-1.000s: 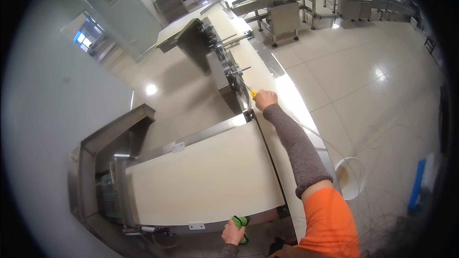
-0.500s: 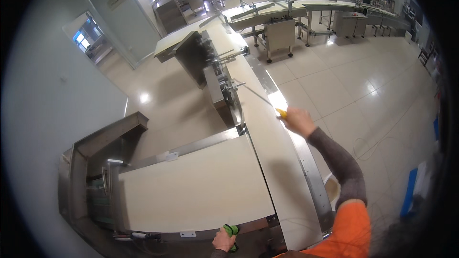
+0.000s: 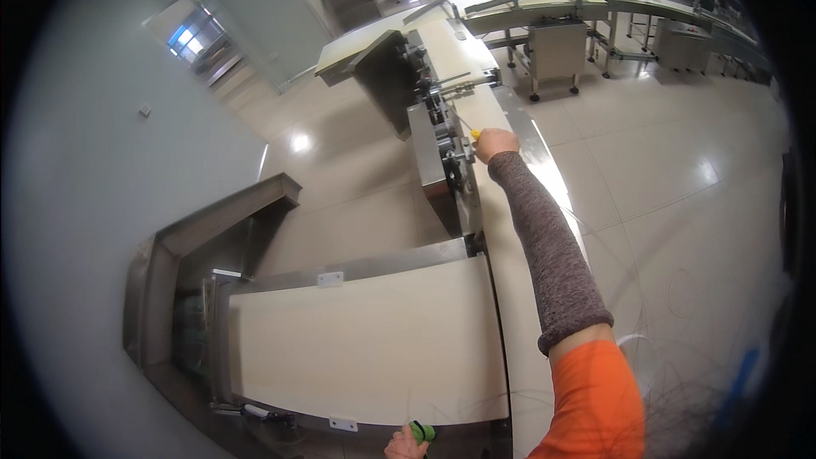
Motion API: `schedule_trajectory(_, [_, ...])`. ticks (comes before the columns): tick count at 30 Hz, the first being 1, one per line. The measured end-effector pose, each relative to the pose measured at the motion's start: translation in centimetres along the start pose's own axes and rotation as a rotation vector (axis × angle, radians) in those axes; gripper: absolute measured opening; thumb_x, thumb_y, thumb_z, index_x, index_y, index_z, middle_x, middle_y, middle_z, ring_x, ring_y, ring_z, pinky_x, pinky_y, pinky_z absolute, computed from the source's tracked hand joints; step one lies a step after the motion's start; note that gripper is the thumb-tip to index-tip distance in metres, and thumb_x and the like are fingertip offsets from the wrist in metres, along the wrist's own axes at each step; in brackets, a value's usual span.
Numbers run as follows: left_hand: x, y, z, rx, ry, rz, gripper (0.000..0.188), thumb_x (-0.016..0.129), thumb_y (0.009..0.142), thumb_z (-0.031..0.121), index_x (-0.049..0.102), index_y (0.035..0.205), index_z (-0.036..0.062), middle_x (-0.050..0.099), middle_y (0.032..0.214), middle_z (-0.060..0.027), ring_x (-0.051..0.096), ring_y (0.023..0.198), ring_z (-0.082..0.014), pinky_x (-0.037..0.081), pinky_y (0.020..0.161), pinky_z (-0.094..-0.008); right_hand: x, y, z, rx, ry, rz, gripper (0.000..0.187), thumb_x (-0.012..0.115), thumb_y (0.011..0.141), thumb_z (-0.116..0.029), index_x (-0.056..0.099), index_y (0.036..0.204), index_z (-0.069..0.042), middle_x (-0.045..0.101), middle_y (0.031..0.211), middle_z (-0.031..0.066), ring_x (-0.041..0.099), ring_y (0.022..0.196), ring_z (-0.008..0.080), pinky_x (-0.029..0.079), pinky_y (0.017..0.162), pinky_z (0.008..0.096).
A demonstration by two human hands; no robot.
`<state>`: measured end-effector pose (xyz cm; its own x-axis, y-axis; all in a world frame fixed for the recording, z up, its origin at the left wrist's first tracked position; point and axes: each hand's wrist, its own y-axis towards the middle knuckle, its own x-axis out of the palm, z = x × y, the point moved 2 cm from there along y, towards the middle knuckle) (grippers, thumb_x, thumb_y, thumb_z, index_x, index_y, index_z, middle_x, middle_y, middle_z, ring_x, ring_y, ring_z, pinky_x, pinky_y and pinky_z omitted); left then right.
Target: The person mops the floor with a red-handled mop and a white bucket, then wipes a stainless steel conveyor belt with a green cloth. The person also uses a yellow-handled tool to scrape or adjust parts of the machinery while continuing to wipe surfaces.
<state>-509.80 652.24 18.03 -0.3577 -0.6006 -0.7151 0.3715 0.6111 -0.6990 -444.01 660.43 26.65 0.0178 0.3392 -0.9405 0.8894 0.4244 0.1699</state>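
Observation:
My right arm reaches far forward over the long conveyor belt [image 3: 510,276]. My right hand [image 3: 497,144] is closed on a yellow-handled tool [image 3: 476,133], whose thin shaft points at the metal bracket assembly [image 3: 449,132] along the belt's left edge. Whether the tip touches a part there is too small to tell. At the bottom edge of the view, my left hand [image 3: 405,444] is closed around a small green and black object [image 3: 422,432], beside the near edge of a wide cream belt [image 3: 374,340]. Part of that hand is cut off by the frame.
A bent steel chute [image 3: 217,217] stands left of the wide belt. Steel boxes [image 3: 432,153] stick out from the long conveyor's left side. Farther off, another conveyor line [image 3: 544,10] runs to the right above a tiled floor [image 3: 654,144]. A pale wall [image 3: 93,161] borders the left.
My right hand has moved forward and leftward across the belt with the yellow-handled tool, closer to the bracket assembly. The head view has shifted. My left hand still holds the green and black object.

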Motion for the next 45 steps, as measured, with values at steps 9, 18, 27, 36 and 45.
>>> schedule_trajectory(9, [2.0,1.6,-1.3,-0.052,0.072,-0.04,0.067,0.071,0.071,0.048,0.048,0.117,0.0048,0.059,0.104,-0.0221,0.061,0.095,-0.04,0.05,0.078,-0.0517,2.1,4.7,-0.4,0.041,-0.024,-0.016,0.026,0.067,0.084,-0.036,0.073,0.093,-0.013,0.072,0.092,0.008,0.069,0.087,0.0243,0.054,0.074,0.0362])
schedule_trajectory(18, [3.0,1.4,-1.9,0.003,0.078,0.027,0.067,0.07,0.071,0.049,0.048,0.115,0.0047,0.06,0.102,-0.0209,0.062,0.092,-0.0397,0.051,0.076,-0.0509,0.4,3.5,0.6,-0.035,-0.007,-0.111,0.034,0.065,0.084,-0.04,0.072,0.096,-0.009,0.07,0.095,0.012,0.068,0.089,0.0284,0.052,0.076,0.04])
schedule_trajectory(27, [1.8,1.4,-1.4,0.031,0.052,0.041,0.067,0.069,0.071,0.05,0.048,0.117,0.0045,0.061,0.104,-0.0209,0.063,0.094,-0.0384,0.051,0.078,-0.0495,-1.5,1.7,1.5,-0.073,-0.06,-0.094,0.033,0.065,0.083,-0.039,0.072,0.095,-0.009,0.071,0.092,0.0114,0.068,0.089,0.0273,0.052,0.077,0.0392])
schedule_trajectory(36, [0.3,0.7,-0.4,0.04,0.03,0.019,0.065,0.067,0.072,0.047,0.048,0.118,0.0045,0.061,0.105,-0.0222,0.063,0.094,-0.0387,0.05,0.079,-0.0489,-4.8,-3.7,4.5,-0.104,-0.007,-0.151,0.038,0.063,0.086,-0.042,0.071,0.09,-0.005,0.069,0.088,0.0158,0.066,0.083,0.0329,0.051,0.071,0.0438])
schedule_trajectory(45, [1.3,1.0,-1.0,0.023,0.038,0.085,0.059,0.071,0.07,0.043,0.051,0.112,0.0069,0.062,0.1,-0.0197,0.065,0.091,-0.0376,0.053,0.077,-0.0481,-13.0,-27.0,16.1,-0.229,-0.025,-0.084,0.039,0.07,0.082,-0.041,0.057,0.075,-0.005,0.06,0.061,0.0175,0.06,0.056,0.0368,0.045,0.049,0.0451])
